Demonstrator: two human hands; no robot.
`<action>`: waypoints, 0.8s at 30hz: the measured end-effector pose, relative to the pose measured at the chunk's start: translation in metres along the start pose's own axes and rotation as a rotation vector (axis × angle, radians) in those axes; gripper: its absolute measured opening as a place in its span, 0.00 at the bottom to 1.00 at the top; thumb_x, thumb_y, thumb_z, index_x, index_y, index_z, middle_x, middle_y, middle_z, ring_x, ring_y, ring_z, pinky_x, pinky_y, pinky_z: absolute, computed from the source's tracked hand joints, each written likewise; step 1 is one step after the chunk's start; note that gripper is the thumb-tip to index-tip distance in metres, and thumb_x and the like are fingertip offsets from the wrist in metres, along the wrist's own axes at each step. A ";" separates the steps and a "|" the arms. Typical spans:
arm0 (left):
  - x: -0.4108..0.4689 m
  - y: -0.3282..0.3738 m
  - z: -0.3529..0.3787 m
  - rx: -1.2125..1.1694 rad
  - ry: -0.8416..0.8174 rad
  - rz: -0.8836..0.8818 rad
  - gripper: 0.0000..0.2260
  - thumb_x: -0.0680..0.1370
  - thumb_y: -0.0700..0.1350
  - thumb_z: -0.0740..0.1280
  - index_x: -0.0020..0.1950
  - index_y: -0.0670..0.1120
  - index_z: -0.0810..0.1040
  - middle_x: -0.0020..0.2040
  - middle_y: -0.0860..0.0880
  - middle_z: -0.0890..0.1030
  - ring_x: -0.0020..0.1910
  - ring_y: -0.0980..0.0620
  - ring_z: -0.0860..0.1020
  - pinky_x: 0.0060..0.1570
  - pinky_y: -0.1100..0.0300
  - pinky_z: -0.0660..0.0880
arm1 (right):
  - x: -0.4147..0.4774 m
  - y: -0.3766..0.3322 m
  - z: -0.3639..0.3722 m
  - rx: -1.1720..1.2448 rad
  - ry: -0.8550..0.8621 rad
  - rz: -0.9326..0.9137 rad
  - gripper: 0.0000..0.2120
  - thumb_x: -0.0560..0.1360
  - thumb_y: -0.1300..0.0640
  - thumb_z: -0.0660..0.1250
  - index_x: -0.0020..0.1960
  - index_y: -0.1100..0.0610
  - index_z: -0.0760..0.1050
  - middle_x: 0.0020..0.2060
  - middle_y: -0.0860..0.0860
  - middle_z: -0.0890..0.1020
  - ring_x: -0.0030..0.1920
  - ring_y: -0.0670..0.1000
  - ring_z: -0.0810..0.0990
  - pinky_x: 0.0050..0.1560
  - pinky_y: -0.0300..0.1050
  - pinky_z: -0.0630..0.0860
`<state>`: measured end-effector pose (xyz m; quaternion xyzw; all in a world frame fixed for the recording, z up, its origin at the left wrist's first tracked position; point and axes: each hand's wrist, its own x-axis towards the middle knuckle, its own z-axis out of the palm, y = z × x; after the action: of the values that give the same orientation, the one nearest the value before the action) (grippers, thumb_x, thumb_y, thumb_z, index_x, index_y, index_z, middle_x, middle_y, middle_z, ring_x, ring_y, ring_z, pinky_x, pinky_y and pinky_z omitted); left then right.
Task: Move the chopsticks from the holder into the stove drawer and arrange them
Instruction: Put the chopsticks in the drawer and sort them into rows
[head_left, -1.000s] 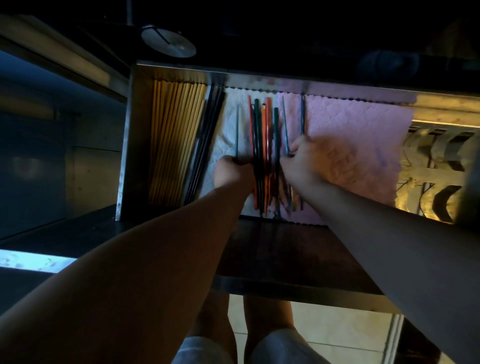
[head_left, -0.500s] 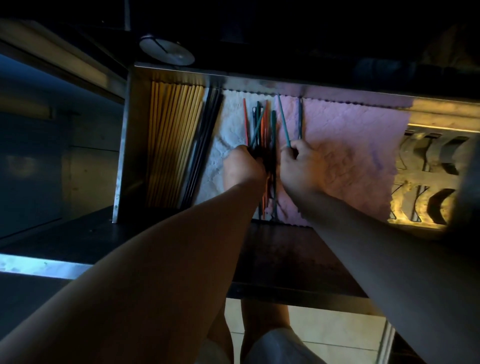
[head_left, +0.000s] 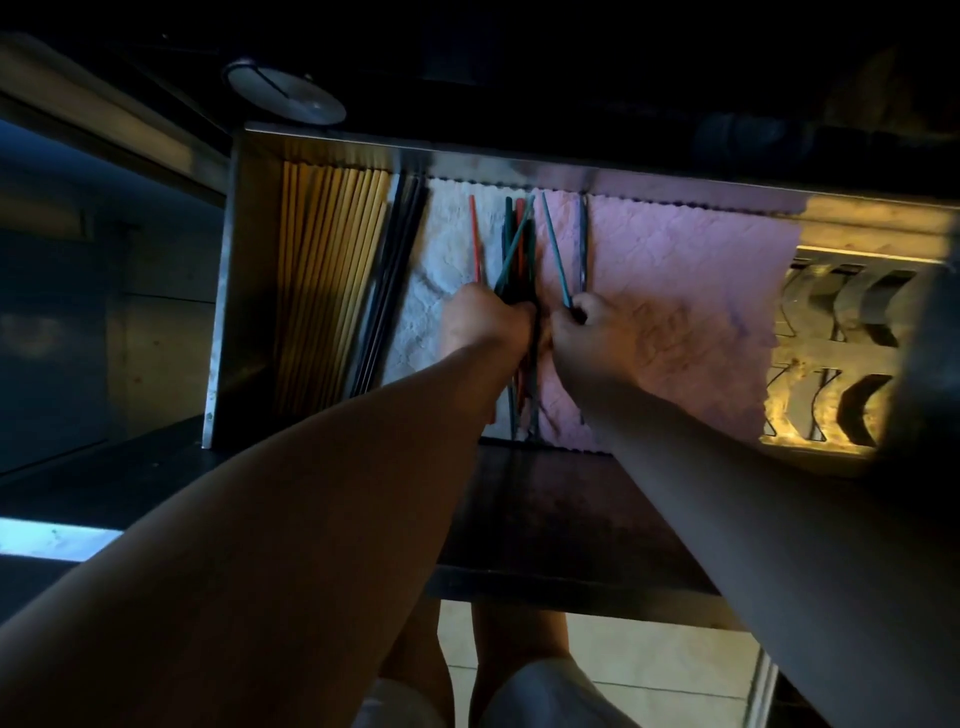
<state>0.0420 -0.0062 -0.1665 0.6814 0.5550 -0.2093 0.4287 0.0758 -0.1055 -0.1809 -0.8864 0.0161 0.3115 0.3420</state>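
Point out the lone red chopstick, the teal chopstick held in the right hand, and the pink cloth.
red chopstick (head_left: 474, 234): head view, mid-shaft, on the white cloth.
teal chopstick (head_left: 555, 244): head view, mid-shaft above the fingers.
pink cloth (head_left: 691, 291): head view, bare middle of the cloth.

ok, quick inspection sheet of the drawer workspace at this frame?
Surface: open drawer, lined with white cloth and pink cloth.
Job's things: coloured chopsticks in a loose crossed bunch at centre; a red one lies apart to the left.
Clutter: yellow chopsticks and dark chopsticks in rows at left.
Hands: left hand grips the bunch; right hand pinches a teal chopstick.
Cables: nothing seen.
Surroundings: metal rack at right, round knob above, tiled floor below; dim.
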 end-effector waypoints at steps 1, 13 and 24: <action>0.000 -0.001 -0.001 -0.021 -0.005 -0.011 0.15 0.74 0.51 0.70 0.51 0.40 0.81 0.40 0.45 0.79 0.43 0.45 0.81 0.35 0.61 0.73 | -0.001 0.000 0.000 -0.013 -0.001 0.000 0.06 0.75 0.59 0.61 0.39 0.55 0.71 0.32 0.51 0.71 0.36 0.52 0.71 0.34 0.40 0.63; -0.005 -0.032 -0.036 -0.298 -0.011 -0.001 0.10 0.76 0.48 0.56 0.45 0.45 0.74 0.36 0.46 0.75 0.35 0.46 0.76 0.36 0.52 0.73 | 0.002 -0.012 0.015 -0.074 0.003 -0.041 0.07 0.74 0.56 0.65 0.47 0.59 0.78 0.39 0.56 0.82 0.43 0.56 0.80 0.43 0.46 0.76; -0.005 -0.039 -0.030 -0.453 0.036 -0.091 0.05 0.77 0.44 0.62 0.41 0.48 0.74 0.31 0.52 0.74 0.28 0.54 0.72 0.27 0.64 0.66 | -0.002 -0.023 0.024 -0.340 0.014 -0.149 0.12 0.76 0.52 0.65 0.58 0.55 0.75 0.52 0.55 0.82 0.54 0.59 0.80 0.48 0.46 0.74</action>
<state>-0.0018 0.0165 -0.1601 0.5457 0.6255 -0.0863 0.5510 0.0665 -0.0737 -0.1795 -0.9324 -0.1000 0.2773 0.2093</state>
